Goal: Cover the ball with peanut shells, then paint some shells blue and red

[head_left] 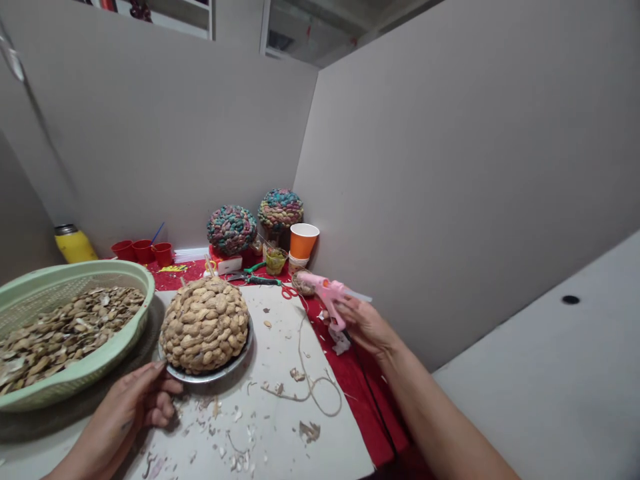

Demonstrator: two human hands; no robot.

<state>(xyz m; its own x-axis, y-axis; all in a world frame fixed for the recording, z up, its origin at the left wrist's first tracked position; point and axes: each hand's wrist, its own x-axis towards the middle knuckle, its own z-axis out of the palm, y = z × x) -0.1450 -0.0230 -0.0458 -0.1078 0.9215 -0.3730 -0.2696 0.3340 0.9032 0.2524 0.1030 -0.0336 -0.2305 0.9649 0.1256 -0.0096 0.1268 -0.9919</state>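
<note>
A dome covered in peanut shells (205,325) sits on a round metal plate (220,375) on the white board. My left hand (143,397) is at the plate's near left rim, thumb against the edge and fingers curled below it. Off to the right, my right hand (363,323) grips a pink hot glue gun (327,293) over the red cloth, its nozzle pointing left. A dark cord hangs from the gun. Beyond its nozzle lies a ball of twine (303,283), partly hidden, and a loose strand of twine (300,397) curls across the board.
A green basket (143,303) of shells stands at left. Behind are a yellow bottle (75,245), red cups (143,251), two multicoloured shell balls (231,229), green-handled pliers (263,281), red-handled scissors (289,292) and an orange paper cup (303,241). Grey partitions enclose the table; shell scraps litter the board.
</note>
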